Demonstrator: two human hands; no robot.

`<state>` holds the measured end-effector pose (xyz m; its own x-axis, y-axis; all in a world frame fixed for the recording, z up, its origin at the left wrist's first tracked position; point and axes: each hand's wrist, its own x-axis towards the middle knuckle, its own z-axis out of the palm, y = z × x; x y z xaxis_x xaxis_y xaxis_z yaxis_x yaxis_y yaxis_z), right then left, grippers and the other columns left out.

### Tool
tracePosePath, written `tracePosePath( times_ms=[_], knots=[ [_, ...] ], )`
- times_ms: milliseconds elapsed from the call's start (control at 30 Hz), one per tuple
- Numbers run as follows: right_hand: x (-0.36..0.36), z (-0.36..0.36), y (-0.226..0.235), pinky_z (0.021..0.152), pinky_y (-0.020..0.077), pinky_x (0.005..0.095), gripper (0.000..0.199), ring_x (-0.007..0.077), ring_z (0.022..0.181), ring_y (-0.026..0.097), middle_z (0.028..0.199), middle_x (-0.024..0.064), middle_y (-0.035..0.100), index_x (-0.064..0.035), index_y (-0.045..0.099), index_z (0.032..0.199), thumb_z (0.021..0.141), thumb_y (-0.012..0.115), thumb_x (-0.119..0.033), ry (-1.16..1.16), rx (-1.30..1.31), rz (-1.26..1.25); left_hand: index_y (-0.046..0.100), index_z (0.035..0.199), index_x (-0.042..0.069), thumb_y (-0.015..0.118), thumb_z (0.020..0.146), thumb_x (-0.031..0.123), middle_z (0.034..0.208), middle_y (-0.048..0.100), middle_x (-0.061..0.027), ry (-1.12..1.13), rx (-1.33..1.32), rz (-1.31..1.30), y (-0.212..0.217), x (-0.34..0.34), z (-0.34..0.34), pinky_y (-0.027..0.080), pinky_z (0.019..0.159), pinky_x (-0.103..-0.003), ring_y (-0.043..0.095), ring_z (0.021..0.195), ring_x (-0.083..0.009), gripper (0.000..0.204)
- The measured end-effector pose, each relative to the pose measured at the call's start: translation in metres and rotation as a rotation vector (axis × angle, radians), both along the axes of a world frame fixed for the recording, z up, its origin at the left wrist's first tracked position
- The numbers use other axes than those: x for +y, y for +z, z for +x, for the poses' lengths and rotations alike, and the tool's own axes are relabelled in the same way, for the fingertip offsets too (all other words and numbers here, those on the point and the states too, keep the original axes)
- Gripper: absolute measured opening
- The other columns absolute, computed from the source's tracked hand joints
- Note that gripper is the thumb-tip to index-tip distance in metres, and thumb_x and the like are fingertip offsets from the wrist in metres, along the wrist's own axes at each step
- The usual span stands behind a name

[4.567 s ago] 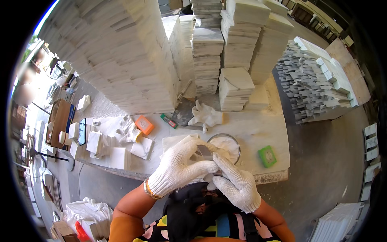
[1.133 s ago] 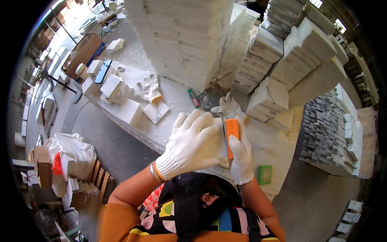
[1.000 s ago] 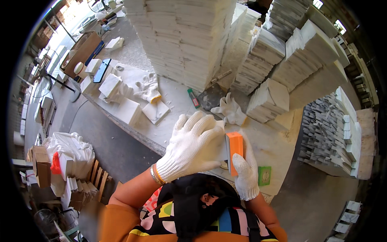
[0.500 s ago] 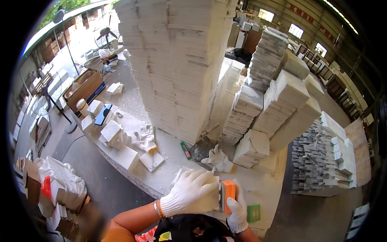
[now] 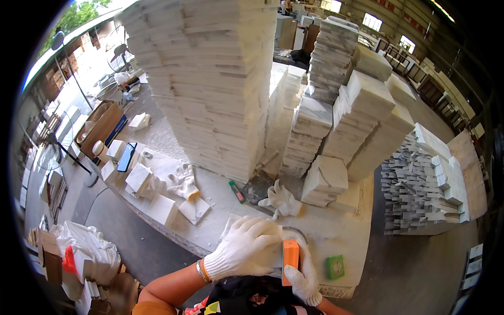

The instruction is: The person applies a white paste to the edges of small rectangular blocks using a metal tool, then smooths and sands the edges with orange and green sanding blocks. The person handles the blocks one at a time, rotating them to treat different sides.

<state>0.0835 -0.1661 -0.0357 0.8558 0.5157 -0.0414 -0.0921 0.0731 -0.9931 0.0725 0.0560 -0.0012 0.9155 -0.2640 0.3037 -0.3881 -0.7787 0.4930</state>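
Observation:
My left hand, in a white knitted glove, lies over a white stone tile in front of my body and grips it. Most of the tile is hidden under the glove. In my right hand, also gloved, is an orange sanding block, held upright against the tile's right edge. Its contact face cannot be seen. A green box-shaped block lies just right of my right hand. Beyond my hands rest a loose white glove and a green-and-red stick-like item.
A tall stack of white tiles rises at the worktable's back, with shorter stacks to its right. Tile pieces, another glove and a phone occupy the left side. A pallet of stone strips stands right.
My right hand and the orange block have shifted slightly left, and the block now looks more upright. My left hand stays on the tile. The whole view has shifted a little.

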Motion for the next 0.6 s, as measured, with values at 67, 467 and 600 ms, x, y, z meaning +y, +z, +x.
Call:
tracePosePath(
  times_ms=[67,467,600],
  knots=[
    [0.004,0.009,-0.009,0.118,0.0283,0.0373,0.072,0.0259,0.138,0.041,0.149,0.0149,0.044,0.0047,0.031,0.155,0.098,0.057,-0.032,-0.060,-0.051,-0.067,0.068,0.119,0.012,0.082,0.065,0.035,0.127,0.061,-0.0118,0.028,-0.015,0.025,-0.002,-0.004,0.004,0.042,0.105,-0.049,0.057,0.122,-0.0353,0.060],
    [0.004,0.011,-0.002,0.117,0.0303,0.0369,0.075,0.0242,0.138,0.041,0.150,0.0149,0.043,0.0053,0.025,0.157,0.100,0.057,-0.032,-0.043,-0.116,-0.156,0.069,0.119,0.014,0.083,0.065,0.036,0.129,0.060,-0.0114,0.026,-0.019,0.012,0.000,-0.006,-0.004,0.042,0.103,-0.051,0.055,0.125,-0.0372,0.060],
    [0.002,0.008,0.000,0.118,0.0290,0.0366,0.076,0.0247,0.140,0.040,0.151,0.0161,0.043,0.0057,0.024,0.158,0.101,0.056,-0.033,-0.009,-0.067,-0.113,0.068,0.119,0.014,0.083,0.065,0.035,0.129,0.060,-0.0113,0.029,0.021,-0.003,-0.004,-0.005,-0.005,0.042,0.104,-0.051,0.055,0.126,-0.0368,0.060]
  ],
)
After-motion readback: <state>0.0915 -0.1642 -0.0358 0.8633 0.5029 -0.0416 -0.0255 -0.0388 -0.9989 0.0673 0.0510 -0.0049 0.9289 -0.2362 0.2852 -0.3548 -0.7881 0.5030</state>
